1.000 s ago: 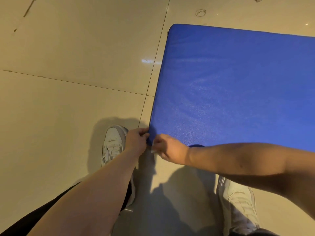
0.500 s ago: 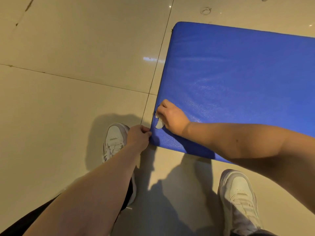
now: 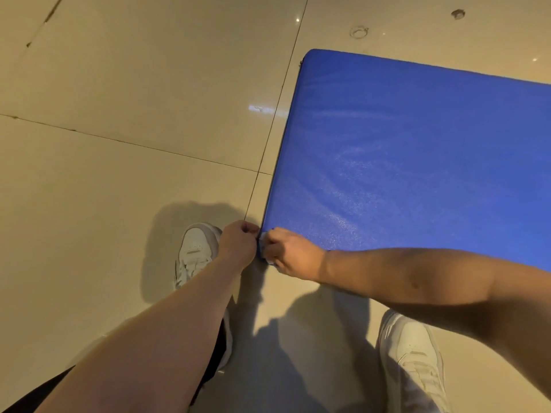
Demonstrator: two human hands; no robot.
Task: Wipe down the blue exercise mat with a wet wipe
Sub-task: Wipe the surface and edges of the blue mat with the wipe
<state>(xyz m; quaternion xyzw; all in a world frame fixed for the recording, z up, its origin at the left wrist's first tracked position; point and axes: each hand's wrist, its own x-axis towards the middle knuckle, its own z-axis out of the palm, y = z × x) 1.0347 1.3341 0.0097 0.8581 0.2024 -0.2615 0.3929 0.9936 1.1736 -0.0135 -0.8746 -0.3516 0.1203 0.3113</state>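
The blue exercise mat (image 3: 417,162) lies on the tiled floor, filling the right half of the view, its near left corner right in front of me. My left hand (image 3: 237,244) pinches that corner from the left side. My right hand (image 3: 290,254) is pressed on the same corner from the near edge, closed on a small white wet wipe (image 3: 264,245), of which only a sliver shows between the fingers. The two hands almost touch.
Glossy beige floor tiles (image 3: 134,174) with dark grout lines surround the mat. My two white sneakers stand just short of the mat, the left shoe (image 3: 195,251) and the right shoe (image 3: 414,359). Two small round floor fittings (image 3: 358,32) lie beyond the mat's far edge.
My right hand, half a second ago up on the mat's surface near the left edge, has slid back down to the near corner with the wipe. The left hand has kept its hold on the corner.
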